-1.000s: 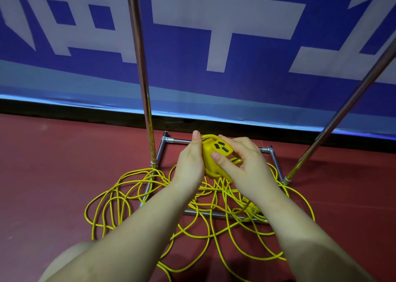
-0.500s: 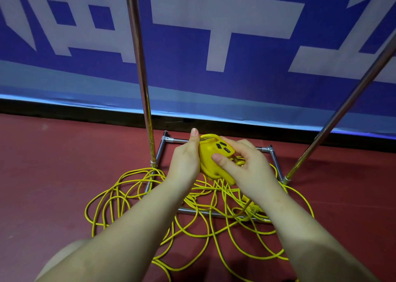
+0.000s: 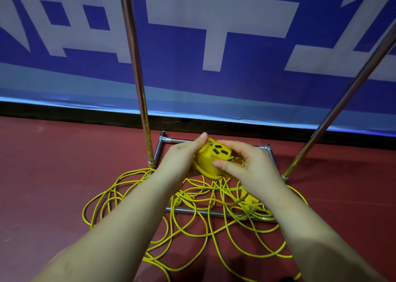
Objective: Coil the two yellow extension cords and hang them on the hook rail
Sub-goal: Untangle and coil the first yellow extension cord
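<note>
Low over the red floor [image 3: 53, 174], between the two chrome uprights of a metal rack, both bare hands meet on a yellow socket block [image 3: 211, 160]. The left hand [image 3: 182, 159] is closed against the block's left side, with its thumb extended upward along the far edge. The right hand [image 3: 250, 166] is closed on the right side; its thumb presses on the near face of the block and its fingers curl round the back. The block is held clear of the floor, tilted so that its top face with three dark outlets points up and toward the person.

Beneath the hands, loose yellow cord [image 3: 192, 224] lies in a wide, uncoiled tangle on the floor. Its loops cross over the near bar of the rack base [image 3: 216, 212] and spread to both sides, more to the left, where several loops lie outside the base. How many separate cords make up the tangle cannot be told. A second yellow fitting [image 3: 250, 200] lies among the loops just under the right wrist, partly hidden.

The left upright [image 3: 137, 71] rises nearly vertical from the base's left corner; the right upright [image 3: 347, 93] leans out of frame toward the upper right. No rail or hooks appear within the view. Behind the rack, a blue banner [image 3: 192, 35] with large pale lettering covers the wall, ending at a dark strip along the floor.
</note>
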Tool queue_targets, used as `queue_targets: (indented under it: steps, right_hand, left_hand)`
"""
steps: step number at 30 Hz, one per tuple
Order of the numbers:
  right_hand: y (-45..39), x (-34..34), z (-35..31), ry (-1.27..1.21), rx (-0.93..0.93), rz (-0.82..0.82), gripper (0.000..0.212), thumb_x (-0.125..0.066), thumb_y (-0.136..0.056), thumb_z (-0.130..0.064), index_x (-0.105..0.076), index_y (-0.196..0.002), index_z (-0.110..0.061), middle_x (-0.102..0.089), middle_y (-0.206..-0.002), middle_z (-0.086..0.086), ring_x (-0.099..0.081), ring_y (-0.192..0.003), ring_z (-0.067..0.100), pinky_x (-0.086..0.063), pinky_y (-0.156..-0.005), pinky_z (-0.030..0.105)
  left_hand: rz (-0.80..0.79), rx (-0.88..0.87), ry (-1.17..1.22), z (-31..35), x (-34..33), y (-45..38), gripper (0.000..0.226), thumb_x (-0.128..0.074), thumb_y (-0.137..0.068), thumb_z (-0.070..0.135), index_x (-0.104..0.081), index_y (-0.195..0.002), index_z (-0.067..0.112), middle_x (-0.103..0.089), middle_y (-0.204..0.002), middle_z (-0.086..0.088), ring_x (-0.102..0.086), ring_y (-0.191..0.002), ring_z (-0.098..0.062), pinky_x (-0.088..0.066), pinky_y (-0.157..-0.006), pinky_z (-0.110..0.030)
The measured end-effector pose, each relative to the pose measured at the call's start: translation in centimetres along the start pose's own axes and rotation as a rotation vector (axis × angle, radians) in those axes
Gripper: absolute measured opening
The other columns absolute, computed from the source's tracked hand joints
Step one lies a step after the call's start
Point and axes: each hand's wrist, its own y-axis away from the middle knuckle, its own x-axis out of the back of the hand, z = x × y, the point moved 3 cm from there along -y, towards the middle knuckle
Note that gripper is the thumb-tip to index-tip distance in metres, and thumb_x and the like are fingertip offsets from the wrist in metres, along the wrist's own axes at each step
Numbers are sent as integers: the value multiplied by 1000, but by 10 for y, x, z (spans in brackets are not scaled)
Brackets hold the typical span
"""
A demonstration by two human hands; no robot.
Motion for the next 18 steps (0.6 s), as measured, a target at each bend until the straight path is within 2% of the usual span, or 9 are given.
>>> queue_targets:
  steps: [3,5,8,10,12,14,16,18]
  right_hand:
    - [0,-4,-1,21,19,2,44,-74,-71,-42,-65,-113,-31,-70,-98,-12,-65,-94,6,-51,-86,35]
    - [0,-5,-1,42,31,14,46,-66,-71,-49,-63,-114,-31,-69,-100,-10,-62,-96,9,-50,-86,33]
    - [0,-6,-4,4,43,39,37,-63,-78,-43,-58,-112,-31,-65,-101,-12,-60,-96,3,-47,-85,20]
    - [-1,-3,-4,-157,20,104,25,-67,-84,-27,-54,-105,-31,-64,-98,-16,-59,-91,-7,-44,-80,9]
    - [-2,0,-2,-264,1,173,28,-65,-85,-14,-52,-100,-34,-63,-96,-16,-60,-88,-10,-44,-78,7]
    - [-3,1,1,-268,-3,192,31,-66,-84,-12,-51,-98,-35,-63,-96,-16,-60,-88,-10,-44,-78,6]
    - [-4,0,4,-291,-16,198,29,-66,-84,-13,-51,-98,-34,-64,-97,-13,-61,-91,-8,-46,-82,10]
    - [-5,-2,8,-342,-38,207,26,-65,-85,-15,-52,-99,-33,-65,-101,-8,-62,-98,2,-48,-87,20]
  left_hand:
    - [77,32,32,-2,2,-1,41,-56,-91,41,-69,-98,4,-73,-92,-17,-69,-86,-33,-54,-87,-51]
    - [65,32,59,-3,1,-2,38,-53,-93,40,-69,-92,6,-72,-86,-15,-68,-79,-29,-56,-84,-46]
    - [74,67,210,-4,2,-5,35,-48,-97,36,-67,-86,9,-72,-73,-9,-68,-63,-19,-59,-63,-31]
    - [78,66,310,-1,5,-8,37,-41,-100,34,-64,-84,10,-70,-70,-6,-67,-56,-12,-55,-50,-22]
    - [46,29,273,2,4,-9,43,-36,-99,42,-64,-87,12,-70,-81,-6,-68,-65,-12,-55,-56,-22]
    - [-13,24,189,2,-1,-4,46,-37,-95,52,-65,-93,15,-71,-88,-5,-69,-75,-16,-55,-66,-28]
    - [-73,-33,65,1,-8,0,33,-48,-93,44,-64,-104,17,-72,-102,-6,-70,-88,-20,-56,-79,-33]
    - [-55,-116,30,-1,-11,3,21,-53,-94,31,-63,-108,18,-69,-112,-10,-69,-97,-23,-54,-90,-37]
